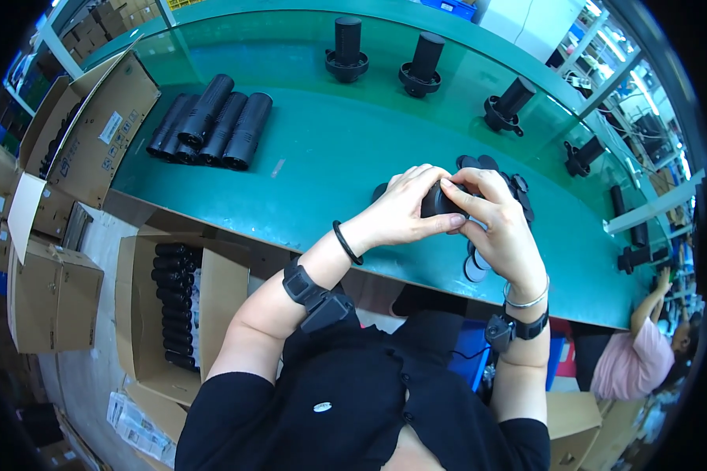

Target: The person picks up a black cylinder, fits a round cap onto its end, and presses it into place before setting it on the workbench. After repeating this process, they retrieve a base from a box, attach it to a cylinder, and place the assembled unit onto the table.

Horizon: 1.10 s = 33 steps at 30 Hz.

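Both of my hands are together above the green bench, closed around a black rounded part [438, 202]. My left hand [408, 206] wraps it from the left, with the thumb along its near side. My right hand [491, 210] grips it from the right, fingertips on its top. The fingers cover most of the part, so its full shape is hidden. A dark rounded end [379, 191] shows behind my left hand; whether it belongs to the held part I cannot tell. Beside my right hand lie several black round caps [520, 185] and pale-faced discs [475, 268].
Several black ribbed cylinders [247, 132] lie stacked at the bench's left. Black cylinders on flanged bases [347, 51] stand along the moving-line side at the back. Open cartons [137, 306] of black cylinders are at left. A co-worker in a pink top [632, 357] is at far right.
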### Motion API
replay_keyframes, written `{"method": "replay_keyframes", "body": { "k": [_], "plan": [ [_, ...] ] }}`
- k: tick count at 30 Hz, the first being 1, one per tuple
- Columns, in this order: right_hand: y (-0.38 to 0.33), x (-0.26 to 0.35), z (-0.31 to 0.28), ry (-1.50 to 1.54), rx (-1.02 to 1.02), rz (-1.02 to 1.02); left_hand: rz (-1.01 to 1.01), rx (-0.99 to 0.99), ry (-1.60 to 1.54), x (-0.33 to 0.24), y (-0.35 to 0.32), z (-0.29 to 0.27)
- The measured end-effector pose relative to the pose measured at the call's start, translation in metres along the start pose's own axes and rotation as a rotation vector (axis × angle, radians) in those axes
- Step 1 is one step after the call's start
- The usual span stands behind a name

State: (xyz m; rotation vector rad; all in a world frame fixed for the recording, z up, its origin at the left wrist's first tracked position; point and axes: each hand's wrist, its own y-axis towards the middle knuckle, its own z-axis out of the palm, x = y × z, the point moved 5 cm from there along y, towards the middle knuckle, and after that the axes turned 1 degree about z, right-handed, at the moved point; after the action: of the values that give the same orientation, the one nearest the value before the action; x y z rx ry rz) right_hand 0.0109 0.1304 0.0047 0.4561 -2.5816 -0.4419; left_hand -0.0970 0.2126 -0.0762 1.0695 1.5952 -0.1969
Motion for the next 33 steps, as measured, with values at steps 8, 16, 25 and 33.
{"method": "replay_keyframes", "body": {
  "k": [8,16,25,33],
  "plan": [
    [0.01,-0.006,0.005,0.123,0.021,0.02,0.049,0.023,-0.093,0.008,0.007,-0.009],
    [0.006,-0.048,0.049,0.934,0.083,0.359,-0.071,0.08,-0.274,0.015,-0.005,-0.017],
    [0.018,-0.049,0.053,0.935,0.026,0.482,-0.109,0.114,-0.352,0.014,0.009,-0.027],
    [0.02,-0.039,0.074,1.155,0.042,0.523,-0.11,-0.002,-0.327,0.016,-0.017,-0.034]
  ]
}}
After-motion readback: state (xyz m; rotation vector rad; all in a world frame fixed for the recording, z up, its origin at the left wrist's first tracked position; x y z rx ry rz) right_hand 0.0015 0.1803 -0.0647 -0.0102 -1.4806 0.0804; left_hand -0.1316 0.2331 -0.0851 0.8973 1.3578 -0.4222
